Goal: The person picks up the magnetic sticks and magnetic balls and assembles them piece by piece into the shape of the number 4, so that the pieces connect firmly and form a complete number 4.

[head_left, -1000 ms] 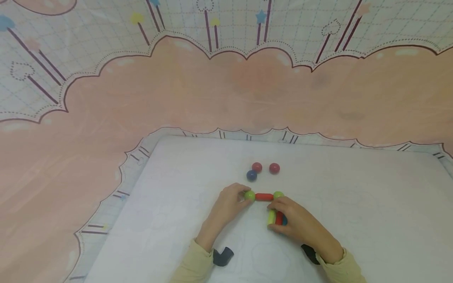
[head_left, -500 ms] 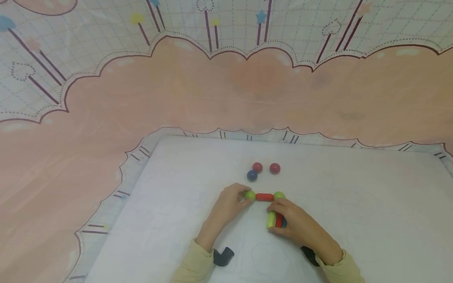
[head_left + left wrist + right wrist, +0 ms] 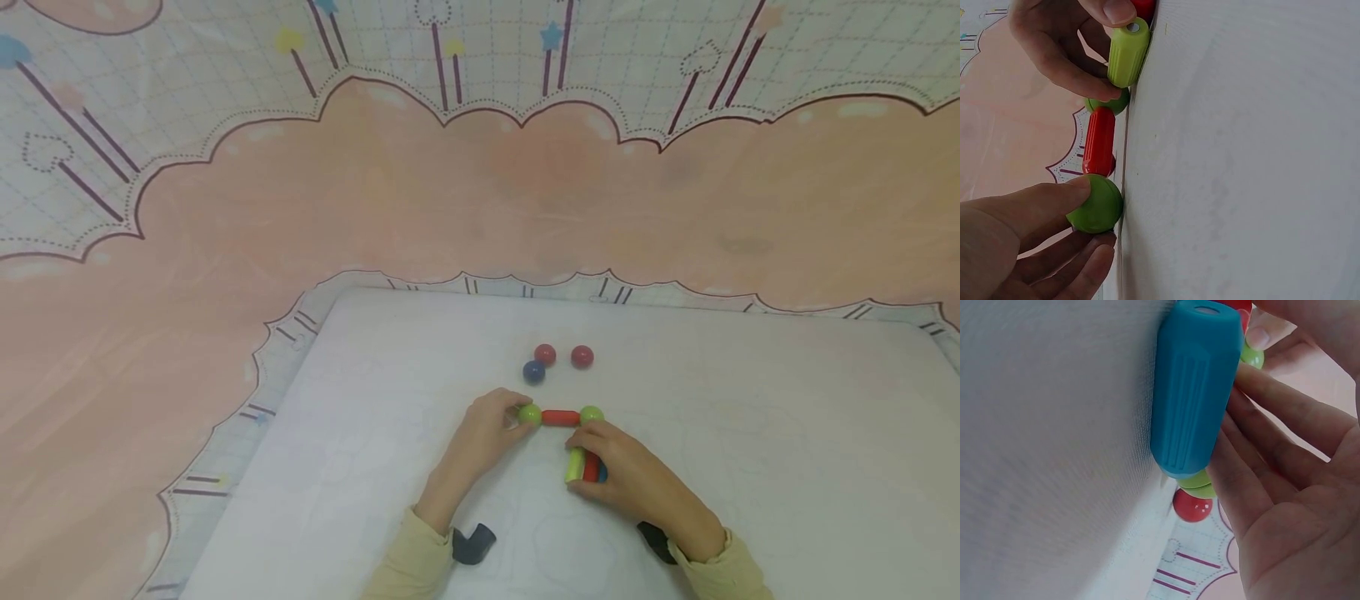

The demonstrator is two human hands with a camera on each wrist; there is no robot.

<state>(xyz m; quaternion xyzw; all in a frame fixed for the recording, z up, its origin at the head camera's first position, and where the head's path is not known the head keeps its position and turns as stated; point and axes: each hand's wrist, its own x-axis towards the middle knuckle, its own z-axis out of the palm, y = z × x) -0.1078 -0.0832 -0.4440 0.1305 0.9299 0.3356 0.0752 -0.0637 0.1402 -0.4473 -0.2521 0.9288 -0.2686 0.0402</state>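
My left hand (image 3: pixel 483 433) pinches a light green ball (image 3: pixel 530 415) between thumb and fingers. That ball touches the left end of a red rod (image 3: pixel 560 417), and a second green ball (image 3: pixel 592 413) sits at its right end. With thumb and fingers, my right hand (image 3: pixel 637 471) grips a row of three short ribbed rods: yellow-green (image 3: pixel 575 465), red (image 3: pixel 591 467) and blue (image 3: pixel 603 473). A round metal tip shows on the yellow-green rod (image 3: pixel 1129 53) in the left wrist view. In the right wrist view the blue rod (image 3: pixel 1196 390) largely covers the red one.
Two red balls (image 3: pixel 582 357) and a dark blue ball (image 3: pixel 534 372) lie beyond the hands on the white table (image 3: pixel 750 433). Black wrist-camera parts (image 3: pixel 474 544) stick out by both sleeves. A patterned cloth (image 3: pixel 450 192) hangs behind the table.
Compared with one second ago, my right hand and its three rods sit very slightly nearer the front. The left hand and its green ball keep their place.
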